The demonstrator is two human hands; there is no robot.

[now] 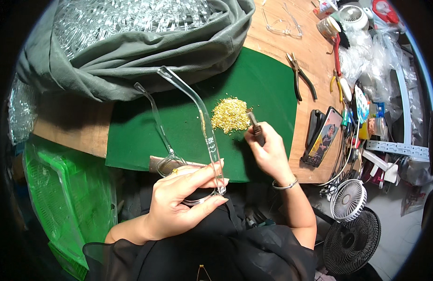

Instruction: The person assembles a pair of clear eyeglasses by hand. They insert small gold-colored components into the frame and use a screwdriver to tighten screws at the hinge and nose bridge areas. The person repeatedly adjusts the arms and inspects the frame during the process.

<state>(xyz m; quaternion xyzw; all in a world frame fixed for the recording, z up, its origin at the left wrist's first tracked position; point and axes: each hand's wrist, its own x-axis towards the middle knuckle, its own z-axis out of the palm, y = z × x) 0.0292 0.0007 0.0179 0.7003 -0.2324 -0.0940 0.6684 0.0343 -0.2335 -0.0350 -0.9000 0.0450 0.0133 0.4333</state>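
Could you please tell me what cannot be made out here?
In the head view:
Clear glasses: front partly hidden behind the left hand.
Dark tool: handle mostly inside the right hand.
Golden bits: individual shapes too small.
Gray sack: cut off by the upper edge.

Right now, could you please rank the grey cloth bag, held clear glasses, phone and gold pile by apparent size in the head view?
Grey cloth bag
Held clear glasses, perhaps enlarged by nearness
Phone and gold pile: too alike to rank

Workshop, eyewear: wooden desk (75,125), green mat (268,70), black-handled pliers (297,72), heap of tiny gold-coloured parts (230,114), clear eyeglass frame (209,133), grey fabric sack (155,61).
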